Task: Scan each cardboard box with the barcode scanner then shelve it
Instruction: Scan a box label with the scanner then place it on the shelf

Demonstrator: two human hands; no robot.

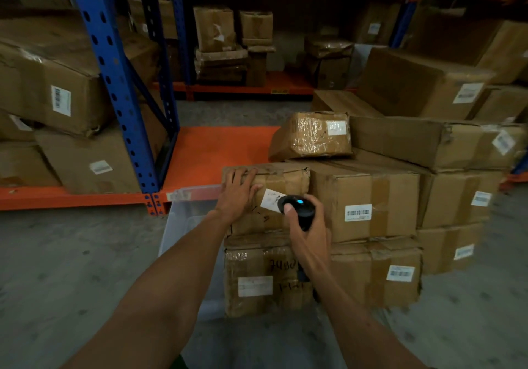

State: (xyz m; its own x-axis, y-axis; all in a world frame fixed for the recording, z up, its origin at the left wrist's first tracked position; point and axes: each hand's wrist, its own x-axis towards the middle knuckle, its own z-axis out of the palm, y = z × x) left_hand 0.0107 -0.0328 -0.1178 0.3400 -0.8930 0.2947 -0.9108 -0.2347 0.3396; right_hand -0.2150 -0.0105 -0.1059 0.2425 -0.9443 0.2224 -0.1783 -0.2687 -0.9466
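A small cardboard box point(285, 181) with a white label point(271, 199) on its front tops the near left of a stack of boxes. My left hand point(238, 194) rests on its upper left corner, fingers spread over the top edge. My right hand point(307, 228) grips a black barcode scanner point(298, 207) with a lit blue dot, held right in front of that label. The scanner's head covers part of the label.
More labelled boxes point(363, 203) fill the stack to the right, with a tape-wrapped parcel point(311, 135) on top. A clear plastic bin point(188, 225) stands left of the stack. The orange shelf deck point(217, 151) lies behind, between blue uprights point(120, 97) and shelved boxes point(51, 88).
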